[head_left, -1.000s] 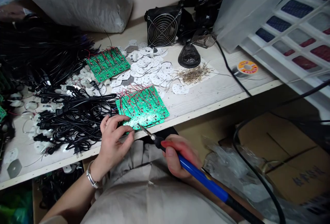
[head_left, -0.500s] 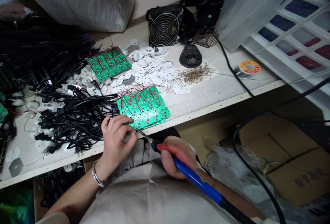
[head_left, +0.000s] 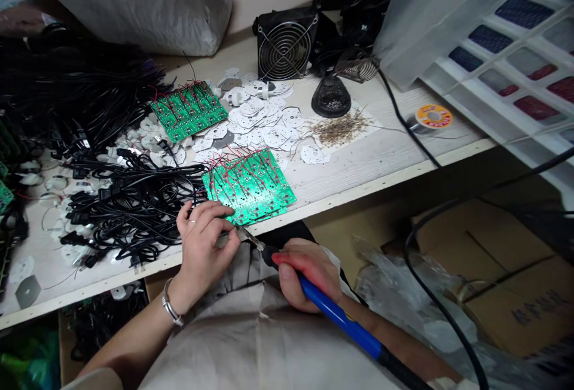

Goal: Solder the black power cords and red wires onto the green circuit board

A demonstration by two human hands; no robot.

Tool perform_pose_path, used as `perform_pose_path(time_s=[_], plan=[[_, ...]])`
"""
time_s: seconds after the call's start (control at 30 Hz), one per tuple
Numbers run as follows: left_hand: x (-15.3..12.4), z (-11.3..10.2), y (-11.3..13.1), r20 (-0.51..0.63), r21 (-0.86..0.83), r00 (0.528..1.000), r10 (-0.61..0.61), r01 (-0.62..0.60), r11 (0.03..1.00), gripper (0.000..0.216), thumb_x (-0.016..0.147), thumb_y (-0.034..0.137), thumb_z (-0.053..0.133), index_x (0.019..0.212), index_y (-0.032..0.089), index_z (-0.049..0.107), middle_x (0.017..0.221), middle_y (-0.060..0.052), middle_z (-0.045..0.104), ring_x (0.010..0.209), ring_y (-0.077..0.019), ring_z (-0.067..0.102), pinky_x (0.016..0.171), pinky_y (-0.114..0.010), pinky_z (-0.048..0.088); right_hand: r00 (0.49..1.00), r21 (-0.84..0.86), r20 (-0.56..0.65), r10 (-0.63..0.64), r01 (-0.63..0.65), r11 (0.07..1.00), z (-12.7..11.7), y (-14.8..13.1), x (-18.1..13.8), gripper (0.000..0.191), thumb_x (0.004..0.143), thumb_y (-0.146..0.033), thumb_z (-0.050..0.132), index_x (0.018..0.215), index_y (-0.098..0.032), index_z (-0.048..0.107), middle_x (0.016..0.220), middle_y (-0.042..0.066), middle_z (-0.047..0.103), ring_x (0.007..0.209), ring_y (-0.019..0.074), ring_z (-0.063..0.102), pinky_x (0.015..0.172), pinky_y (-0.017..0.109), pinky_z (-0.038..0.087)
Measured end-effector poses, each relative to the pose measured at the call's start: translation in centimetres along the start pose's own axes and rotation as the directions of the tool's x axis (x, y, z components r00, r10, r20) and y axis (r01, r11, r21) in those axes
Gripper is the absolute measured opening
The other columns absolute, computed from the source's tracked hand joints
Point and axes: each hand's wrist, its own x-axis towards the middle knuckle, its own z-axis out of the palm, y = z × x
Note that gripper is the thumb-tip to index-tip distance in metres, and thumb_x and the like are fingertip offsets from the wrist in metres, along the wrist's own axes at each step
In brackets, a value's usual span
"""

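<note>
My right hand (head_left: 309,276) grips a blue-handled soldering iron (head_left: 343,318). The iron's metal tip points up and left, to the near edge of a green circuit board panel (head_left: 251,186) bristling with thin red wires. At that same edge, the thumb and fingers of my left hand (head_left: 206,240) are pinched together close to the iron's tip. Whatever lies between them is too small to make out. Black power cords (head_left: 134,198) are heaped just left of this hand. Behind, a second green board panel (head_left: 191,112) with red wires rests on white discs (head_left: 251,115).
A fan with a wire guard (head_left: 286,46) stands at the back, beside a soldering iron stand (head_left: 332,97). Clipped wire bits (head_left: 343,130) lie on paper. A solder spool (head_left: 433,118) sits right, near plastic drawers (head_left: 497,49). A cardboard box (head_left: 493,276) is below the table.
The soldering iron and my right hand have shifted very slightly to the left. My left hand stays pinched in the same place by the board's edge.
</note>
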Motion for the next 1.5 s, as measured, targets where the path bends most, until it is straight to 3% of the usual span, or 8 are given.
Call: perform_pose_path(time_s=[0.1,0.37,0.7,1.5], plan=[[0.0,0.0,0.0,-0.006,-0.001,1.0,0.009,-0.009,1.0,0.012,0.079,0.015,0.06,0.068,0.021,0.058,0.088,-0.001,0.071,0.097,-0.0211,0.063,0.104,-0.05,0.026,0.991,0.03,-0.087,-0.1,0.103,0.994,0.1,-0.3,0.5,0.013,0.082,-0.011,0.048,0.089,-0.016,0.059,0.06,0.0,0.064,0.047,0.0102,0.059,0.046,0.021,0.052],[0.0,0.1,0.0,0.005,0.003,1.0,0.009,-0.009,1.0,0.012,0.078,0.014,0.061,0.069,0.021,0.058,0.089,-0.001,0.071,0.098,-0.0213,0.063,0.105,-0.049,0.025,0.981,0.046,-0.189,0.045,-0.037,0.998,-0.1,0.2,-0.5,0.018,0.082,-0.011,0.051,0.093,-0.019,0.063,0.057,-0.003,0.058,0.05,0.0127,0.058,0.049,0.027,0.052],[0.0,0.0,0.0,0.005,0.006,1.0,0.013,-0.013,1.0,0.01,0.078,0.016,0.062,0.07,0.022,0.059,0.088,0.0,0.071,0.098,-0.0214,0.063,0.105,-0.049,0.025,0.983,0.057,-0.135,0.123,-0.116,0.992,-0.3,0.1,-0.6,0.018,0.082,-0.011,0.052,0.093,-0.02,0.062,0.061,-0.004,0.059,0.05,0.0115,0.058,0.047,0.027,0.05],[-0.1,-0.1,0.2,0.018,0.038,1.0,0.007,-0.007,0.999,0.011,0.078,0.015,0.06,0.07,0.022,0.058,0.087,-0.001,0.07,0.097,-0.0213,0.063,0.104,-0.049,0.026,0.964,0.046,-0.169,0.207,-0.202,0.978,0.0,0.2,-1.5,0.017,0.09,-0.02,0.049,0.098,-0.028,0.061,0.059,-0.003,0.057,0.055,0.016,0.06,0.05,0.034,0.054]])
